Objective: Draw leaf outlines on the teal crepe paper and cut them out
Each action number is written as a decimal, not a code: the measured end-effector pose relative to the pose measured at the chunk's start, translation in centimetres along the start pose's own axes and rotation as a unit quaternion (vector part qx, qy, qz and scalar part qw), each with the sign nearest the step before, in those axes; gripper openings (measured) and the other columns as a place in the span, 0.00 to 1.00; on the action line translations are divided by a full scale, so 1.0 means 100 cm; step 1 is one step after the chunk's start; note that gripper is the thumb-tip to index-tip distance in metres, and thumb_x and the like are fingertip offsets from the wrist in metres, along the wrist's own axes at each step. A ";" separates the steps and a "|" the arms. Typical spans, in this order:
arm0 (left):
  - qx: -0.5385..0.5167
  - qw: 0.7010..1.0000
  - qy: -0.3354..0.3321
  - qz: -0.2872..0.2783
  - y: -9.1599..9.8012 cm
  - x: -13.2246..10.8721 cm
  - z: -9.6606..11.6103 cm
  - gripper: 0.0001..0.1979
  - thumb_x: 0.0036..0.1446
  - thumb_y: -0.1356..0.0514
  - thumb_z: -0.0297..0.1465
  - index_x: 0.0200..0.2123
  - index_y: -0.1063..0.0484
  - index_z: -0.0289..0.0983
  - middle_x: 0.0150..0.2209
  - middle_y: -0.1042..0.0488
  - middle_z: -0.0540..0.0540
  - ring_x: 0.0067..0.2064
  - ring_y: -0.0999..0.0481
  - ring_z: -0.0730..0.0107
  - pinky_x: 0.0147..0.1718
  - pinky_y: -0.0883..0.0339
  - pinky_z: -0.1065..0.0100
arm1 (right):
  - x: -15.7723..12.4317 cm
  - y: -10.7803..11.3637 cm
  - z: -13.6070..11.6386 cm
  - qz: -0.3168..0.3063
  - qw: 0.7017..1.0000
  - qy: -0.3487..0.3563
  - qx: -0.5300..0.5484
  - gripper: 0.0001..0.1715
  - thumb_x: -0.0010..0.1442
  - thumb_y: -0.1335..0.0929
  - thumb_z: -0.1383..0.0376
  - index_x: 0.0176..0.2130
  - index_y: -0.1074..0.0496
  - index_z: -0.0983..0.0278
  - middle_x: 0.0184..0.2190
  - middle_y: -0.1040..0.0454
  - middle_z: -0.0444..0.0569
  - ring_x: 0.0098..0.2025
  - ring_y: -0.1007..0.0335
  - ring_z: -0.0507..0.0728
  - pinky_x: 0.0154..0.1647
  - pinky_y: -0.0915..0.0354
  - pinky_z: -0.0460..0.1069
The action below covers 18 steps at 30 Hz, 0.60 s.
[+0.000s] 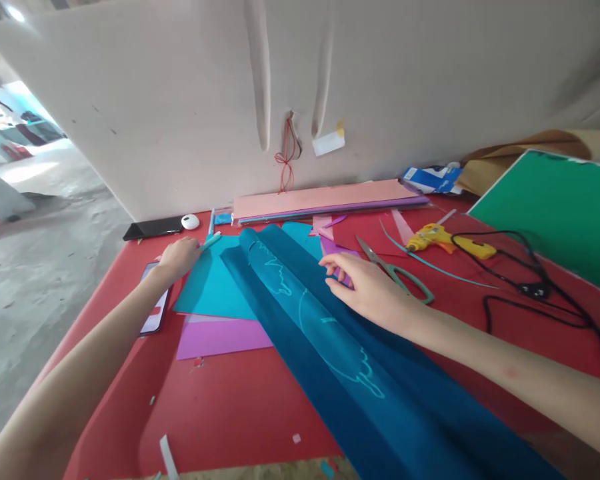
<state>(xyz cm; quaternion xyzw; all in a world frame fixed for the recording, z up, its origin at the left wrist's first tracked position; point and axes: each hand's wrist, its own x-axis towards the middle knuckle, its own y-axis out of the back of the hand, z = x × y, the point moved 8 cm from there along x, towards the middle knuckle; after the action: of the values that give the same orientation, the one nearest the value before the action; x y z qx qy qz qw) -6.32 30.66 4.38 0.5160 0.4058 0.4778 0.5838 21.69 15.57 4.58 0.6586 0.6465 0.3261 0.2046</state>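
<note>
A long dark blue sheet [340, 360] with light chalk outlines drawn on it lies diagonally across the red table [240, 407]. My right hand [367, 287] rests on its right edge, fingers pinched at the sheet's border. My left hand [179, 257] reaches to the far left and is closed on a light blue pen or chalk stick [209, 242], beside a turquoise sheet [213, 283]. A purple sheet [220, 335] sticks out from under the blue ones.
Green-handled scissors [397, 272] lie just right of my right hand. A yellow glue gun [447, 240] with a black cord [535, 290] lies further right. A phone [155, 308] is under my left wrist. Pink sheets [325, 198], a green board [555, 210], a white mouse [190, 221].
</note>
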 end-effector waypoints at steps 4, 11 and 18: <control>-0.084 0.996 0.010 -0.018 0.003 -0.022 0.015 0.16 0.61 0.43 0.36 0.50 0.35 0.35 0.49 0.32 0.42 0.46 0.28 0.62 0.43 0.31 0.56 | 0.002 -0.004 -0.017 -0.028 0.996 -0.026 0.084 0.04 0.51 0.38 0.68 0.31 0.35 0.63 0.25 0.32 0.46 0.27 0.35 0.54 0.31 0.37 0.50; -0.260 0.948 -0.134 -0.126 0.001 -0.108 0.110 0.13 0.64 0.46 0.36 0.44 0.33 0.33 0.35 0.27 0.48 0.31 0.26 0.73 0.31 0.28 0.67 | 0.002 -0.049 -0.060 -0.130 0.950 -0.050 0.279 0.22 0.56 0.40 0.55 0.43 0.34 0.68 0.19 0.42 0.38 0.17 0.48 0.47 0.17 0.48 0.44; -0.215 0.959 -0.179 -0.043 -0.007 -0.125 0.122 0.12 0.63 0.45 0.35 0.46 0.33 0.35 0.42 0.27 0.45 0.40 0.25 0.69 0.39 0.28 0.63 | -0.002 -0.027 -0.065 -0.042 0.965 -0.022 0.258 0.22 0.62 0.44 0.54 0.40 0.31 0.65 0.13 0.45 0.35 0.14 0.51 0.47 0.15 0.51 0.44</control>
<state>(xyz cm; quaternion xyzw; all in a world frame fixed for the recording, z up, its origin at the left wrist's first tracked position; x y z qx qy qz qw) 2.86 15.79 5.12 0.4374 0.2039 0.4280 0.7642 15.30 14.63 7.26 0.6681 0.7315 0.1244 0.0556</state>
